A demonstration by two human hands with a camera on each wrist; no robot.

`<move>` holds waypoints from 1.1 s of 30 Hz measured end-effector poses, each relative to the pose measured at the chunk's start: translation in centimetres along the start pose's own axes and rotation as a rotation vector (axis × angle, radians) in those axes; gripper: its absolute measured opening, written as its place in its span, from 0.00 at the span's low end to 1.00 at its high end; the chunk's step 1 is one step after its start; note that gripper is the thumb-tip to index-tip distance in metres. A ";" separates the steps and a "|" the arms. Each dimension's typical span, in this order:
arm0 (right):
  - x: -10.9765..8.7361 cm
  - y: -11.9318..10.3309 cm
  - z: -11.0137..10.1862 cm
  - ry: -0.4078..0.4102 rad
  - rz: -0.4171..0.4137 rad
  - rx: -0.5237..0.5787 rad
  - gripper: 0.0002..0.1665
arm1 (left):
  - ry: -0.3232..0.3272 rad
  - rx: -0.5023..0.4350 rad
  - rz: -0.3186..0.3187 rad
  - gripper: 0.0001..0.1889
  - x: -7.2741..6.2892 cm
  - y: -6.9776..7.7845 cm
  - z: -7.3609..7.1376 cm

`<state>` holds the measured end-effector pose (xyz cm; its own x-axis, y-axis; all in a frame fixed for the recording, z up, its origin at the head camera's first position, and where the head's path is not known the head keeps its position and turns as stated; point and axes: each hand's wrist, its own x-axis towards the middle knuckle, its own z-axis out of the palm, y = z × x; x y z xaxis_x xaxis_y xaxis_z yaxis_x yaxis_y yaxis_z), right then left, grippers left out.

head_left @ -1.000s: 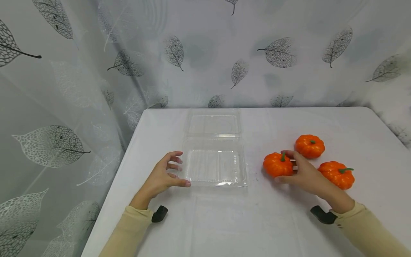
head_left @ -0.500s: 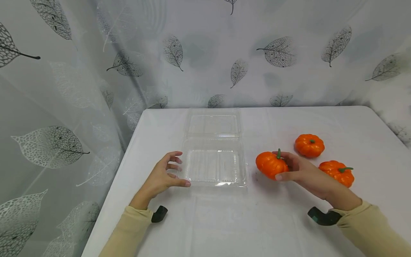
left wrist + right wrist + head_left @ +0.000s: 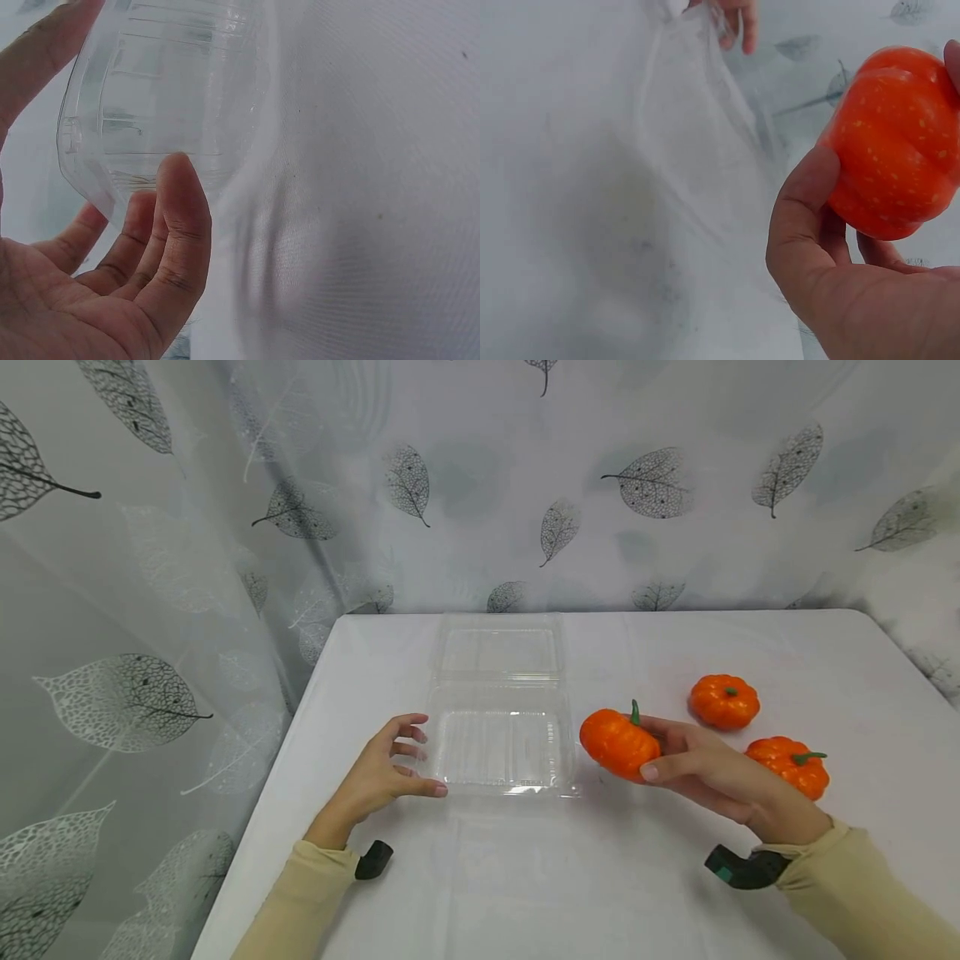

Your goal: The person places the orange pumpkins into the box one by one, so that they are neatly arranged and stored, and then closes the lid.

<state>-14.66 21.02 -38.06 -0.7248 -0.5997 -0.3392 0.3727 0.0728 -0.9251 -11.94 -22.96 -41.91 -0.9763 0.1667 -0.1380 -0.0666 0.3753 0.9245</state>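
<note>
In the head view my right hand grips an orange toy pumpkin with a green stem, held tilted above the table just right of the clear plastic box. The right wrist view shows the thumb and fingers around the pumpkin. My left hand is at the left side of the clear plastic clamshell box, fingers spread and loosely bent. Seen from the left wrist, the fingers lie by the wall of the box; whether they touch it I cannot tell. The box lies unfolded, its lid towards the back.
Two more orange pumpkins sit on the right of the table: one further back, the other pumpkin partly behind my right forearm. A white cloth covers the table. A leaf-patterned curtain hangs behind and to the left.
My right hand has lifted the pumpkin off the table and carried it left towards the box, tilting it. The left hand, the box and the other two pumpkins have stayed in place.
</note>
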 end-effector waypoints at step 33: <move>9.0 -4.9 7.2 0.114 -0.111 -0.234 0.51 | 0.008 -0.017 -0.026 0.55 0.3 -0.4 0.1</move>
<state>-18.83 9.52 -35.37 -0.8191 -0.5219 -0.2380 0.1525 0.2017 -0.9675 -12.14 -22.98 -42.36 -0.9757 0.1500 -0.1599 -0.0959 0.3638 0.9265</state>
